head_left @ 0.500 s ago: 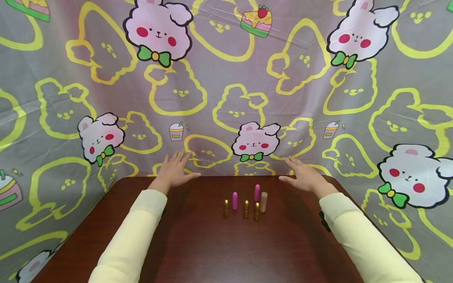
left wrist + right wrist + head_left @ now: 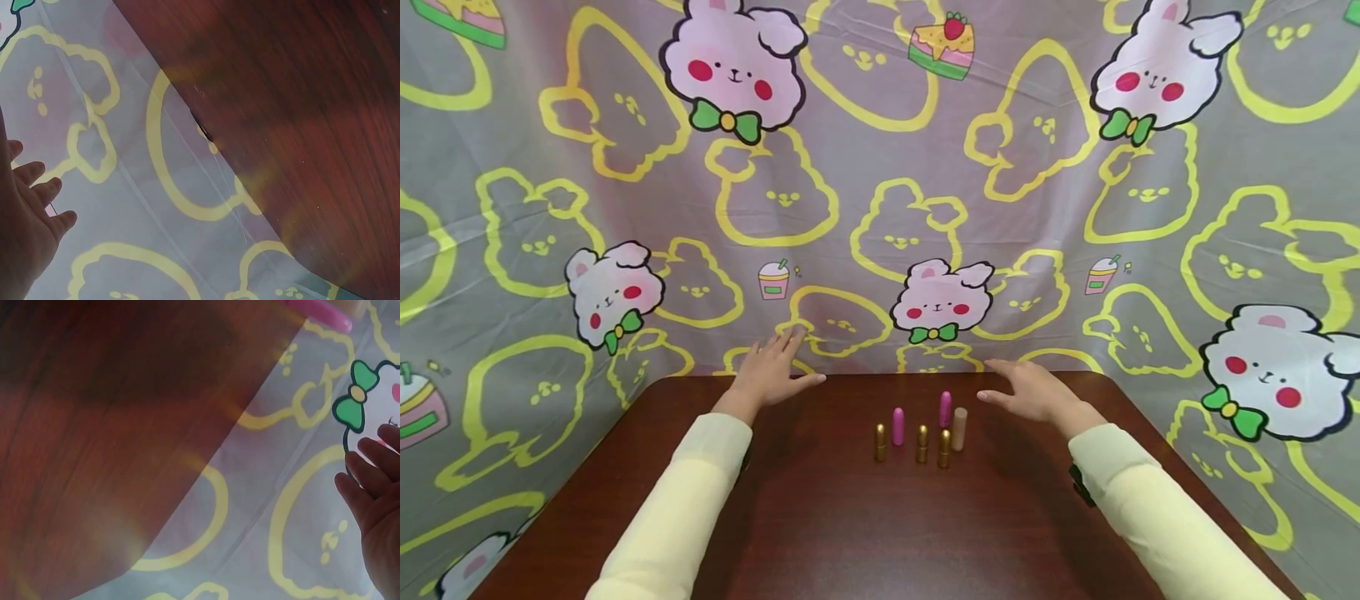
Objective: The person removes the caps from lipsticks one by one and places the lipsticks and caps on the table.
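Six... several small lipstick-like tubes stand upright on the dark table in the head view. Three are gold, a left one (image 2: pixel 880 443), a middle one (image 2: pixel 922 445) and a right one (image 2: pixel 944 450). Behind them are two pink bullet-shaped tubes, the left (image 2: pixel 898 427) and the right (image 2: pixel 946 410), and a beige cylinder (image 2: pixel 959 430). My left hand (image 2: pixel 767 375) hovers over the far left edge, fingers spread, holding nothing. On the right, my right hand (image 2: pixel 1033 390) is held in the air with extended fingers, apart from the beige cylinder. A pink tube (image 2: pixel 325 314) shows at the right wrist view's top.
The brown wooden table (image 2: pixel 865 533) ends at a far edge close behind the tubes. Beyond it hangs a grey curtain (image 2: pixel 865 150) printed with rabbits and yellow outlines, which also runs along both sides.
My right hand has moved left and slightly lower, closer to the tubes. The left hand has dipped a little. The tubes stand where they were.
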Available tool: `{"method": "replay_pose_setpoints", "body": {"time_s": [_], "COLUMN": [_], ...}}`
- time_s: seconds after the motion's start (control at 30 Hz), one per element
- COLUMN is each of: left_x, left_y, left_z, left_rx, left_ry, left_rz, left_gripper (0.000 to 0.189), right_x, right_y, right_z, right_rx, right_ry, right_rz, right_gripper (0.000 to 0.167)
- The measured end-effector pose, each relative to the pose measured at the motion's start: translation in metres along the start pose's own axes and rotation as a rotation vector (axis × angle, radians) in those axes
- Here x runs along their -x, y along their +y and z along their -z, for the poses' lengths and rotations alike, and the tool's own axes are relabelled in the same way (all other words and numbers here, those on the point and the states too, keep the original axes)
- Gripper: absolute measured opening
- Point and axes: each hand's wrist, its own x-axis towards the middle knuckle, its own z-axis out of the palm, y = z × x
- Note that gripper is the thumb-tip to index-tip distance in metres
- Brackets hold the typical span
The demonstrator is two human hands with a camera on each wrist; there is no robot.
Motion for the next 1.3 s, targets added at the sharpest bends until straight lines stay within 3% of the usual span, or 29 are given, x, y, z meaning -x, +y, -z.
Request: {"method": "replay_pose_setpoints", "body": {"time_s": [0.4,0.77,1.0,1.3], "left_x": [0.010,0.014,0.017,0.022], "left_y": [0.002,0.004,0.006,0.008], "left_z": [-0.010,-0.018,-0.022,-0.026], "left_rx": [0.017,0.034,0.033,0.070], "left_ry": [0.008,0.008,0.023,0.014], "left_rz": [-0.041,-0.040,-0.067,-0.094], "left_gripper": [0.094,0.094,0.089,0.081], "right_x": [0.001,-0.002,-0.001,-0.002], "right_y": [-0.008,-0.017,-0.020,-0.023], "right_z": [-0.024,-0.037,-0.046,-0.054], "right_rx": [-0.089,-0.234,-0.274,-0.304], "right_ry": [-0.031,-0.039,-0.067,-0.052], "right_rz": [0.013,-0.005,-0.051,-0.030], "right_gripper": [0.067,0.054,0.042,0.031]}}
